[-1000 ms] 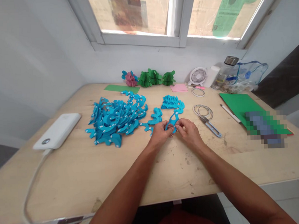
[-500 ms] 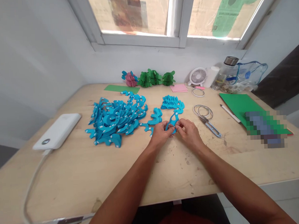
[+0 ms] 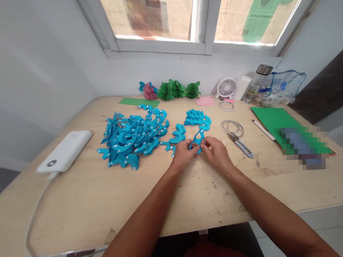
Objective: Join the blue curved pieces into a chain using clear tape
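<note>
Between my two hands is a blue paper cutout [image 3: 199, 137] with a curved shape and small white patches. My left hand [image 3: 184, 152] pinches its left side, and my right hand [image 3: 215, 149] pinches its right side; the fingertips nearly meet and hide its lower part. Just beyond lies a fanned row of blue paper pieces [image 3: 198, 118]. A smaller stack of blue pieces [image 3: 177, 133] rests past my left hand. Farther left spreads a large heap of blue cutouts [image 3: 132, 134], many with white patches.
Thread snips [image 3: 242, 145] and a coiled cable [image 3: 232, 126] lie right of my hands. A white power bank [image 3: 66, 151] sits at left. Green and pink paper figures [image 3: 177, 89], a small fan [image 3: 227, 88] and a bottle [image 3: 257, 83] stand along the back. Green sheets [image 3: 276, 120] are at right.
Both hands keep their pinch on the blue paper cutout, with only a very slight shift of the fingers. The things on the table stay where they were.
</note>
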The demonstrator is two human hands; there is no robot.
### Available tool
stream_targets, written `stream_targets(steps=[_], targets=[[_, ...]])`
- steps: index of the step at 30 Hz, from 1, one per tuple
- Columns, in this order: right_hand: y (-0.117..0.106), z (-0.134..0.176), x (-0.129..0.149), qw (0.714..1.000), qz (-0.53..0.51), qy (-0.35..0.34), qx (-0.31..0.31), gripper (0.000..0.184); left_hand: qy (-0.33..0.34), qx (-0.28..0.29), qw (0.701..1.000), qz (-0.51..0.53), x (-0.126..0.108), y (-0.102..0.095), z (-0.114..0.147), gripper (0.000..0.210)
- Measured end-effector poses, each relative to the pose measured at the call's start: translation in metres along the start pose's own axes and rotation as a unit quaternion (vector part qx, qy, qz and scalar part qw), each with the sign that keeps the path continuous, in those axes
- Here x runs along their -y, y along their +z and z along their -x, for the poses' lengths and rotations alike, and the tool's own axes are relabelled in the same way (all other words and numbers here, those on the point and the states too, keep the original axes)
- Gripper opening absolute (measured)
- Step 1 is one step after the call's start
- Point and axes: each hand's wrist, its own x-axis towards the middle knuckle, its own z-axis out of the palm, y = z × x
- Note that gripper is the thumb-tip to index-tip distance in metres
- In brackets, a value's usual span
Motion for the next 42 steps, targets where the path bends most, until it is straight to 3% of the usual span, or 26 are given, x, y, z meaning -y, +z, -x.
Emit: stream_targets(steps=[14, 26, 30, 34, 38, 42], targets=[[-0.001, 0.005, 0.009, 0.971, 0.208, -0.101, -0.056, 0.016, -0.015, -0.064, 0.998, 0.011, -0.013, 0.005, 0.004, 0.008], [0.000, 0.005, 0.013, 0.961, 0.247, -0.103, -0.070, 0.016, -0.013, -0.069, 0.997, 0.044, -0.008, 0.004, 0.003, 0.008], [-0.001, 0.003, 0.006, 0.980, 0.170, -0.057, -0.092, 0.027, -0.032, -0.054, 0.995, 0.079, -0.003, 0.003, 0.001, 0.011], [-0.001, 0.000, 0.000, 0.998, 0.012, 0.029, -0.062, 0.016, -0.041, -0.055, 0.991, 0.113, -0.001, 0.003, 0.000, 0.013], [0.002, -0.002, -0.004, 0.986, -0.141, 0.090, 0.001, 0.012, -0.016, -0.050, 0.994, 0.100, 0.000, 0.004, 0.001, 0.015], [0.007, -0.004, -0.008, 0.966, -0.232, 0.113, 0.001, 0.011, -0.008, -0.028, 0.996, 0.085, 0.000, 0.005, 0.002, 0.015]])
